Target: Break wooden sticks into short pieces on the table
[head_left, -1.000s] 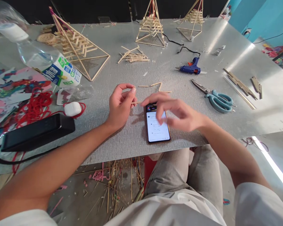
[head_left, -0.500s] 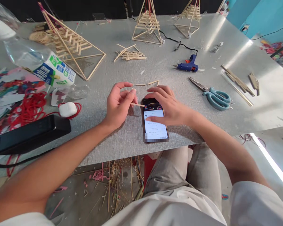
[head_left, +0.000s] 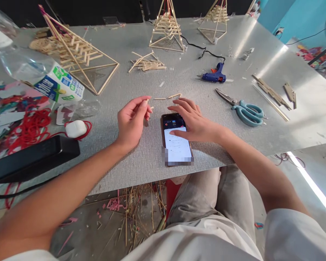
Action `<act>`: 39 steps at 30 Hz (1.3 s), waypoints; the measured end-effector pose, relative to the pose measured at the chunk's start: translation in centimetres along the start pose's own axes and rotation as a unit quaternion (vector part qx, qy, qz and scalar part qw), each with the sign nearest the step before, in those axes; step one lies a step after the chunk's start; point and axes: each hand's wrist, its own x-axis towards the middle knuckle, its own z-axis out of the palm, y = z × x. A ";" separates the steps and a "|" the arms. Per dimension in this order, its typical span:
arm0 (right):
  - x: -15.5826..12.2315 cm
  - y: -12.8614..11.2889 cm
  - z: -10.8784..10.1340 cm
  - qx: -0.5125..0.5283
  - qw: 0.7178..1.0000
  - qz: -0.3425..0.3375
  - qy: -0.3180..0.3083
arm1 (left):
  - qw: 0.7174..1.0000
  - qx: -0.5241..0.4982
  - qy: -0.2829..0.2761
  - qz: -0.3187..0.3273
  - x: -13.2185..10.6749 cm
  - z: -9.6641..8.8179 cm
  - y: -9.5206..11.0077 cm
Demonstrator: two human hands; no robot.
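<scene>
A short wooden stick (head_left: 147, 102) is pinched between the thumb and forefinger of my left hand (head_left: 132, 121), just left of the phone; most of it is hidden by the fingers. My right hand (head_left: 194, 122) is spread over the upper right of a smartphone (head_left: 179, 150), its thumb on or just above the lit screen. The phone lies flat near the table's front edge, showing a white list under a dark picture strip. Beyond both hands, a few short sticks (head_left: 160, 98) lie end to end on the grey table (head_left: 119, 174).
Behind lie a stick pile (head_left: 149, 63) and stick pyramids (head_left: 167, 27). To the right are a blue glue gun (head_left: 215, 75), scissors (head_left: 248, 112) and wooden strips (head_left: 271, 90). Leftward stand a plastic bottle (head_left: 29, 65), red cord (head_left: 32, 127) and a black device (head_left: 35, 157).
The stick in my left hand has turned, no longer pointing out toward the phone. My left hand has drawn slightly left. The phone's screen has scrolled under my right thumb.
</scene>
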 end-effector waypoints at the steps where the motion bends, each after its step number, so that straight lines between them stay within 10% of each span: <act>1: 0.0 0.0 0.0 0.000 1.000 0.000 0.001 | 1.000 0.002 -0.003 0.003 0.0 0.0 -0.1; 20: 0.1 0.4 0.0 0.003 1.000 0.005 0.005 | 0.991 0.063 -0.068 0.100 -0.4 -0.4 -1.4; 39: -0.3 0.0 -0.8 0.067 0.990 -0.028 -0.121 | 0.994 0.090 -0.065 0.024 -1.1 0.2 1.1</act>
